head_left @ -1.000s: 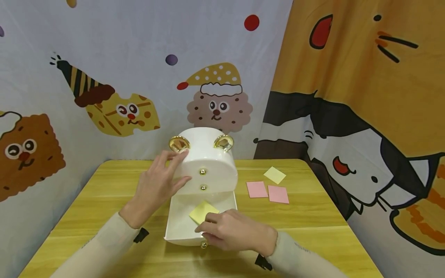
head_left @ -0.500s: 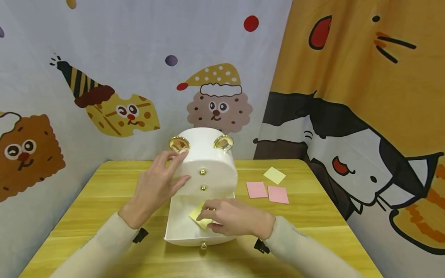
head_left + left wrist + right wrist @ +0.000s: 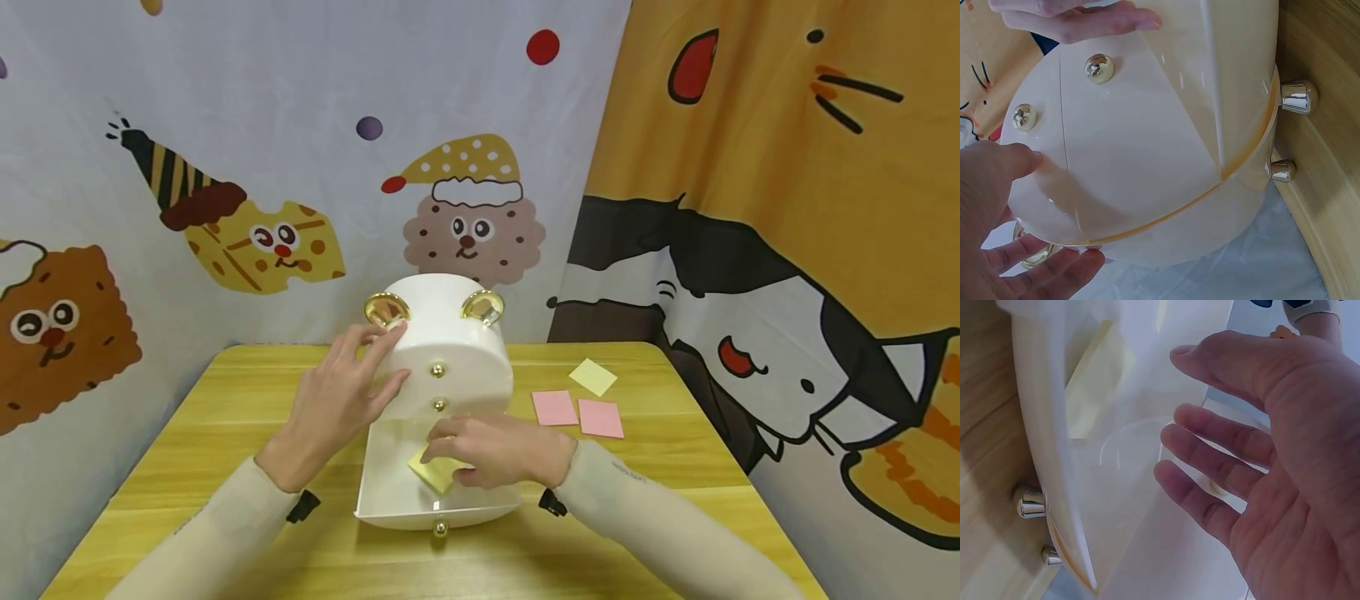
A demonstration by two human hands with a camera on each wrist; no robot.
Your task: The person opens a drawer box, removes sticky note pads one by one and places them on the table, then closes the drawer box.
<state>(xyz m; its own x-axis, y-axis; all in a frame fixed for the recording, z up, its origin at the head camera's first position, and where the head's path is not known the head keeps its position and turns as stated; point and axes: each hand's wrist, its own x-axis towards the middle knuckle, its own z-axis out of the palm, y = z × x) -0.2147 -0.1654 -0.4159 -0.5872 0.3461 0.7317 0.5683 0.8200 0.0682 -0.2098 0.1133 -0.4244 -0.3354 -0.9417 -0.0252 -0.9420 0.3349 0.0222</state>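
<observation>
A white drawer box (image 3: 438,304) with gold ears and gold knobs stands on the table. Its bottom drawer (image 3: 388,492) is pulled out toward me. Inside the drawer lies a yellow sticky note pad (image 3: 432,473), partly covered by my right hand (image 3: 495,450) in the head view. That hand hovers over the drawer, fingers apart and holding nothing; the right wrist view shows a gap between the fingertips and the yellow pad (image 3: 1102,381). My left hand (image 3: 333,400) rests at the box's left side, its fingers along the side edge and its thumb (image 3: 1019,161) over the front.
To the right of the box, two pink sticky note pads (image 3: 555,408) and a pale yellow one (image 3: 593,377) lie on the wooden table (image 3: 637,492). Behind the table hangs a cartoon-printed cloth (image 3: 300,83).
My right hand has moved from the drawer's front edge back and up over the yellow pad. The pad stays in the drawer. My left hand keeps its place, with its thumb shifted slightly up.
</observation>
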